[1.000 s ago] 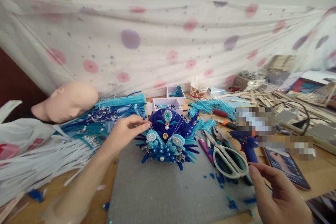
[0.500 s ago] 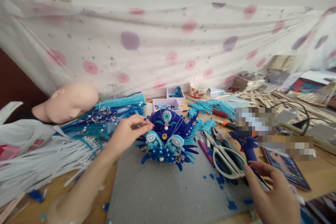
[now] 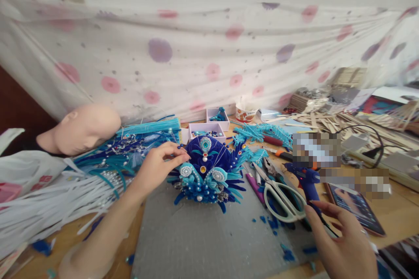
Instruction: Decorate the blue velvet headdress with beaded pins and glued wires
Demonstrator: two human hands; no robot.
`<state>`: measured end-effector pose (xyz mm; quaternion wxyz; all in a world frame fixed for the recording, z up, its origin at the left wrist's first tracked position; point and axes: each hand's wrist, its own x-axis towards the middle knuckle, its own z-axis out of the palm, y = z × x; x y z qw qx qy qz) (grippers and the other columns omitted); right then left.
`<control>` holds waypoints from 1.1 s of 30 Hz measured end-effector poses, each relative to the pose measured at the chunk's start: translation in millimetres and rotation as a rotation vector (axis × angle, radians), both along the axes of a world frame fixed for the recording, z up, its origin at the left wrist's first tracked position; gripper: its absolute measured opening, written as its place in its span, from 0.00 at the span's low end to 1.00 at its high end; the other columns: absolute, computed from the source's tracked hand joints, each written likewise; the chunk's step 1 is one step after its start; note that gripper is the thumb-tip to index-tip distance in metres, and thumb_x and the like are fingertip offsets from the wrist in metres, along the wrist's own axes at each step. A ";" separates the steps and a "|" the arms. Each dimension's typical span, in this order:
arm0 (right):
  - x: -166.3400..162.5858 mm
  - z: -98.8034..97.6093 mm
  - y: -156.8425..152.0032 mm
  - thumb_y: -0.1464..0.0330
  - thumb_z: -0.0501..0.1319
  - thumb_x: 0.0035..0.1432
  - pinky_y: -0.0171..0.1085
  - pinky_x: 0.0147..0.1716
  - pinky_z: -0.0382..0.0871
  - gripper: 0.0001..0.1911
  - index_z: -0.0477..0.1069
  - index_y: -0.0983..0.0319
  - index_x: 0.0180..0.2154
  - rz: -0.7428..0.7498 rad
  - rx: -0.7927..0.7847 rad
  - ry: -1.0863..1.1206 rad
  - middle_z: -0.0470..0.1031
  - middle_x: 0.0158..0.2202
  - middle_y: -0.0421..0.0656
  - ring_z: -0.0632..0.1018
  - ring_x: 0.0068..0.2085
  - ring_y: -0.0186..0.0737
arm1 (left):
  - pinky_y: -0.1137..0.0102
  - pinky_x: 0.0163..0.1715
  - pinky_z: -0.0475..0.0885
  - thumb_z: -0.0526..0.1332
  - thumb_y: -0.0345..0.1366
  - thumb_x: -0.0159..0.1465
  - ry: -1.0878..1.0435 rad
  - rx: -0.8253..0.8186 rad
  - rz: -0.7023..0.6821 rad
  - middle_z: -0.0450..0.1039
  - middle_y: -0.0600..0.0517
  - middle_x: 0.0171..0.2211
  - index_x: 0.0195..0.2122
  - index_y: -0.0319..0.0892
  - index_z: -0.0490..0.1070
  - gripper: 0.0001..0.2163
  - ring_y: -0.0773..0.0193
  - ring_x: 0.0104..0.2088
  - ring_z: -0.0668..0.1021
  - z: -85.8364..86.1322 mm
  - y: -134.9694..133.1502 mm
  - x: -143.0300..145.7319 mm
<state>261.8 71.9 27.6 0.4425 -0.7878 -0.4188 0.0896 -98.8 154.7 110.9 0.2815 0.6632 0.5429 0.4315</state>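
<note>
A blue and turquoise beaded headpiece [image 3: 199, 183] stands on the grey mat [image 3: 183, 244], with pearl discs, a yellow gem and a turquoise jewel on its front. My left hand [image 3: 163, 163] is closed at its upper left edge, thumb and fingertips pinched together; a small dark blue bead shows by the fingers. My right hand [image 3: 343, 237] is curled at the right, thumb and forefinger close together beside the pale-handled scissors [image 3: 284, 200] and the lower end of the blue glue gun [image 3: 306, 178]. What lies between those fingertips is too small to make out.
Behind the headpiece stand pale boxes of beads [image 3: 206, 130] and a paper tub [image 3: 245, 113]. A mannequin head [image 3: 88, 126] lies at left above white strips [image 3: 62, 209]. Pliers [image 3: 272, 170], a phone-like screen [image 3: 355, 207] and wood strips [image 3: 330, 124] sit at right.
The whole view has shifted slightly, moving things a little to the left. Both hands keep nearly the same pose, and the headpiece stays in place on the mat.
</note>
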 end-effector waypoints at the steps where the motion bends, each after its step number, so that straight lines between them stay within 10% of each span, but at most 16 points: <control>1: 0.5 -0.4 -0.4 0.47 0.58 0.41 0.59 0.47 0.67 0.29 0.73 0.61 0.38 0.009 0.004 -0.004 0.77 0.44 0.58 0.76 0.48 0.71 | 0.61 0.51 0.70 0.68 0.49 0.54 -0.005 -0.003 -0.001 0.80 0.49 0.36 0.25 0.46 0.80 0.12 0.53 0.43 0.78 0.4 0.2 0.8; 33: -2.0 -8.3 -1.3 0.50 0.60 0.47 0.56 0.49 0.67 0.23 0.75 0.61 0.36 0.109 0.056 -0.049 0.78 0.41 0.54 0.78 0.45 0.65 | 0.62 0.43 0.73 0.68 0.46 0.53 0.021 0.024 0.017 0.81 0.47 0.36 0.28 0.43 0.81 0.12 0.54 0.39 0.79 4.1 12.0 15.6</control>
